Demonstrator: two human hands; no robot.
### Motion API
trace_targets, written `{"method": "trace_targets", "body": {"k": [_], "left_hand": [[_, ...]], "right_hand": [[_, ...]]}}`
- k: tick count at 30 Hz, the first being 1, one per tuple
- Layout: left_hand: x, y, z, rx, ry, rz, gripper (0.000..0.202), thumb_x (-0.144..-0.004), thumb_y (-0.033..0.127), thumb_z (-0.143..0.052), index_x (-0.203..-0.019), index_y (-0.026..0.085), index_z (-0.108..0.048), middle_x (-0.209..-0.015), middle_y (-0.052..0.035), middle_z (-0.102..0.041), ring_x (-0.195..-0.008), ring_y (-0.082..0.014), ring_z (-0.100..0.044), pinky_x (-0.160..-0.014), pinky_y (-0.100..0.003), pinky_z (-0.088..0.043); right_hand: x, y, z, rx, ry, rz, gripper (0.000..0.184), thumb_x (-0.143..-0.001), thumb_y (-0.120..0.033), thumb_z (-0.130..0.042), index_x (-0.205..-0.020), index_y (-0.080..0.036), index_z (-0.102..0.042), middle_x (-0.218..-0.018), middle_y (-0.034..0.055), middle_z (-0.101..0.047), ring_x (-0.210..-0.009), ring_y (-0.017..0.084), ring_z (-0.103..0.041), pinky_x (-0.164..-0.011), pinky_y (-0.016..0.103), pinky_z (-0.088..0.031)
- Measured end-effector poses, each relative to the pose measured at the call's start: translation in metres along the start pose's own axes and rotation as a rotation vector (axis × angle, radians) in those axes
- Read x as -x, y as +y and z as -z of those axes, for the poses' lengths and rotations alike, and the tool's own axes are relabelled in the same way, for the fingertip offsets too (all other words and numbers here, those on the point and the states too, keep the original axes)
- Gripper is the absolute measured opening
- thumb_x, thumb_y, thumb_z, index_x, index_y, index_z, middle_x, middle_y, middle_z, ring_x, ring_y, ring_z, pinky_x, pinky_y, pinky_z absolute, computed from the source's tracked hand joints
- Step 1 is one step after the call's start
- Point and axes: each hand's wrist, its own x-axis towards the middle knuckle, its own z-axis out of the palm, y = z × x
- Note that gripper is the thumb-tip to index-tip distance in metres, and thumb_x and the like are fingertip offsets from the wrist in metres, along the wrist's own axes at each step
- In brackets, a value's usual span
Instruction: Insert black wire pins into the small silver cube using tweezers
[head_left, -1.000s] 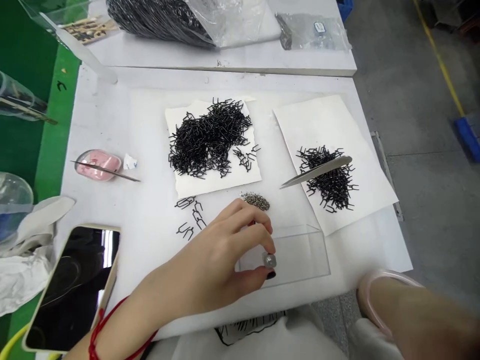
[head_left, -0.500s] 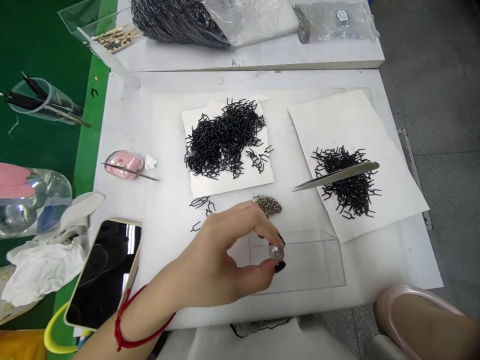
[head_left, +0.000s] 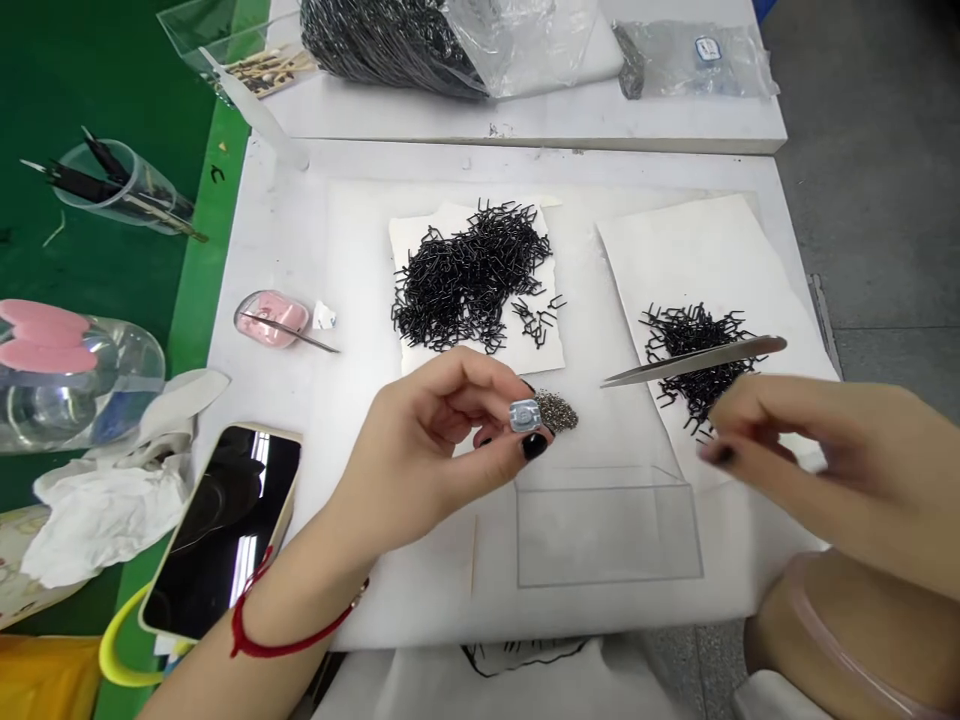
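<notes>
My left hand (head_left: 442, 440) pinches a small silvery square part (head_left: 524, 415) between thumb and fingers, raised above the white mat, just left of a little heap of tiny metal bits (head_left: 557, 411). My right hand (head_left: 810, 450) hovers blurred over the right sheet, fingers loosely extended and holding nothing, just below the metal tweezers (head_left: 694, 360) that lie across the right pile of black wire clips (head_left: 694, 355). A larger pile of black clips (head_left: 472, 275) lies on the middle sheet. A clear plastic box (head_left: 607, 525) sits below both hands.
A phone (head_left: 225, 525) lies at lower left beside crumpled white tissue (head_left: 97, 520). A pink dish with a second pair of tweezers (head_left: 274, 320) lies on the left. A cup of tools (head_left: 112, 185) rests on the green surface. Bags of parts (head_left: 450, 40) line the far edge.
My left hand lifted the silvery part off the clear box and moved it up toward the metal bits. My right hand came in from the lower right to above the right sheet.
</notes>
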Motion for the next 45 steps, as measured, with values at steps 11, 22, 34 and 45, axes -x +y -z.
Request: {"method": "trace_targets", "body": {"k": [11,22,34,45], "left_hand": [[0.002,0.002,0.002,0.131,-0.024,-0.073,0.031,-0.072,0.000,-0.072,-0.090,0.025,-0.066,-0.080,0.0077,-0.073,-0.074,-0.0104,-0.070,-0.063,-0.018,-0.054],[-0.004,0.000,0.004,0.091,0.131,-0.037,0.019,-0.076,0.009,-0.074,-0.092,0.020,-0.074,-0.065,0.0054,-0.059,-0.057,-0.0026,-0.053,-0.052,-0.009,-0.045],[-0.004,0.000,0.003,0.053,0.185,-0.002,0.022,-0.073,0.010,-0.075,-0.092,0.020,-0.077,-0.068,0.0026,-0.066,-0.062,-0.0064,-0.060,-0.058,-0.011,-0.051],[-0.006,-0.001,0.002,0.000,0.215,-0.033,0.023,-0.073,0.012,-0.077,-0.095,0.020,-0.077,-0.068,0.0028,-0.067,-0.061,-0.0063,-0.062,-0.057,-0.010,-0.052]], "right_hand": [[-0.052,-0.002,-0.038,-0.121,0.019,0.098,0.020,-0.089,-0.025,-0.052,-0.098,-0.021,-0.069,-0.098,0.0050,-0.069,-0.072,0.019,-0.065,-0.065,0.037,-0.052],[-0.042,0.004,-0.033,-0.216,0.075,0.124,0.017,-0.094,-0.032,-0.054,-0.100,-0.025,-0.068,-0.092,0.0028,-0.071,-0.076,0.017,-0.070,-0.061,0.029,-0.057],[-0.046,0.000,-0.038,-0.218,0.122,0.135,0.014,-0.088,-0.022,-0.062,-0.100,-0.027,-0.069,-0.095,0.0011,-0.072,-0.082,0.019,-0.069,-0.056,0.028,-0.053],[-0.055,-0.014,-0.051,-0.495,0.087,0.172,0.011,-0.084,-0.014,-0.069,-0.086,-0.024,-0.072,-0.089,-0.0007,-0.073,-0.080,0.015,-0.072,-0.069,0.024,-0.061]]}}
